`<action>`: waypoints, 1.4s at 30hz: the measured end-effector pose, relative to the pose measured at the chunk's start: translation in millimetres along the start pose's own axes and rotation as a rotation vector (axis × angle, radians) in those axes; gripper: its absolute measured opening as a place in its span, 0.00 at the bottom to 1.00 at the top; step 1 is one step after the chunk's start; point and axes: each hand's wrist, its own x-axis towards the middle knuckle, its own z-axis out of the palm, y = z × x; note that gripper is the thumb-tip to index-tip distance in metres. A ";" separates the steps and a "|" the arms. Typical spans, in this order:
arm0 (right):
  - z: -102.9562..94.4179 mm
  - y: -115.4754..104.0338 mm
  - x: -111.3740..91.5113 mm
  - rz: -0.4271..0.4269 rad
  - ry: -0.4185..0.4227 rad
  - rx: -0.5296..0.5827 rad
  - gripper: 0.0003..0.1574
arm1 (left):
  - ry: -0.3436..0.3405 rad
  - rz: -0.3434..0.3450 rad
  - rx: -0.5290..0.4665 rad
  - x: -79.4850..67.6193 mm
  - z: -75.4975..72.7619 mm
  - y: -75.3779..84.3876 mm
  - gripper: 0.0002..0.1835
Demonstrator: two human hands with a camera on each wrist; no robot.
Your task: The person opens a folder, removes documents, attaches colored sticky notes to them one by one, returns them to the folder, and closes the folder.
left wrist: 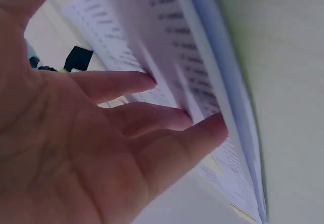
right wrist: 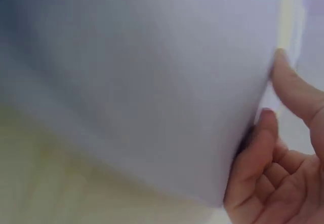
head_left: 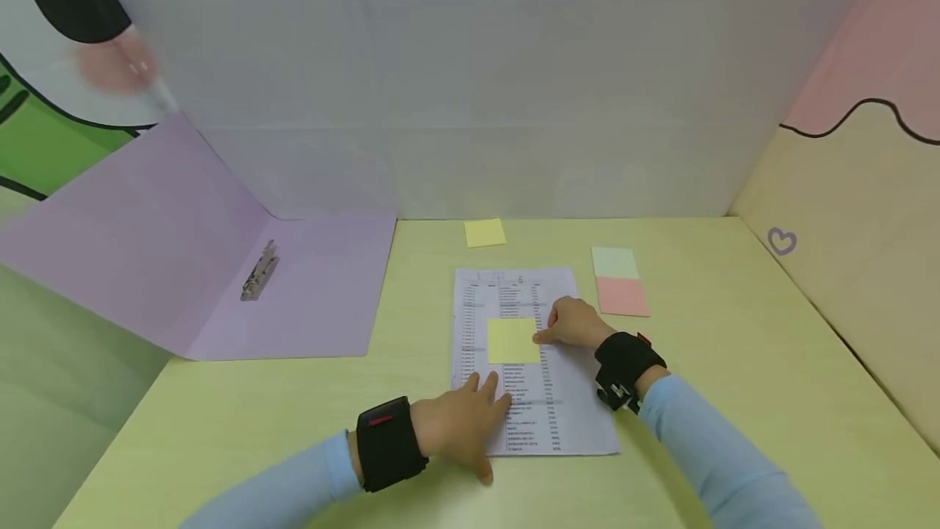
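A stack of printed sheets (head_left: 580, 398) lies on the table, with a yellow sticky note (head_left: 512, 340) flat on its upper middle. My left hand (head_left: 458, 423) rests at the lower left of the stack, its fingers spread over the print and the thumb held apart below. In the left wrist view, the fingertips (left wrist: 215, 127) reach the top sheet near its edge. On the other side, my right hand (head_left: 576, 323) touches the note's right edge with an extended thumb. Its other fingers are bent, and a gap shows between thumb and index finger in the right wrist view.
An open purple folder (head_left: 323, 292) with a metal clip (head_left: 260, 272) stands at the left, its cover against the side wall. Behind the sheets lies another yellow note (head_left: 485, 233). Pale green (head_left: 615, 262) and pink (head_left: 622, 296) notes sit to the right.
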 end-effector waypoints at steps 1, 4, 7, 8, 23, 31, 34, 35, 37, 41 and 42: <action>-1.5 2.0 -1.1 -0.001 0.005 0.022 0.19 | 0.010 0.001 0.002 -1.7 2.4 1.4 0.52; -8.0 8.5 -7.2 0.016 0.029 0.111 0.17 | 0.052 0.003 0.012 -4.4 7.1 1.9 0.49; -13.5 17.6 -18.6 0.031 0.052 0.210 0.22 | 0.073 0.003 0.008 -5.1 10.6 -0.9 0.48; -14.8 20.9 -23.7 0.037 0.053 0.247 0.25 | 0.076 0.002 0.004 -5.3 11.4 -1.9 0.47; -10.9 43.3 -77.6 0.142 -0.169 0.770 0.33 | 0.089 0.006 0.021 4.0 5.8 -11.1 0.46; -2.8 47.5 -96.5 0.151 -0.278 0.779 0.29 | 0.084 0.043 -0.045 5.6 1.7 -18.1 0.41; -3.1 49.6 -99.5 0.138 -0.302 0.806 0.27 | 0.089 0.056 -0.061 5.1 1.7 -20.2 0.35; -3.6 50.2 -100.1 0.136 -0.309 0.816 0.27 | 0.092 0.059 -0.065 4.7 1.5 -20.7 0.32; -5.2 51.2 -100.6 0.134 -0.325 0.838 0.27 | 0.094 0.061 -0.076 3.6 1.0 -21.1 0.29; -9.2 55.7 -100.3 0.109 -0.388 0.888 0.26 | 0.115 0.067 -0.090 1.2 0.1 -21.3 0.28; -10.5 57.5 -100.2 0.095 -0.414 0.905 0.25 | 0.121 0.068 -0.089 0.9 0.3 -21.4 0.28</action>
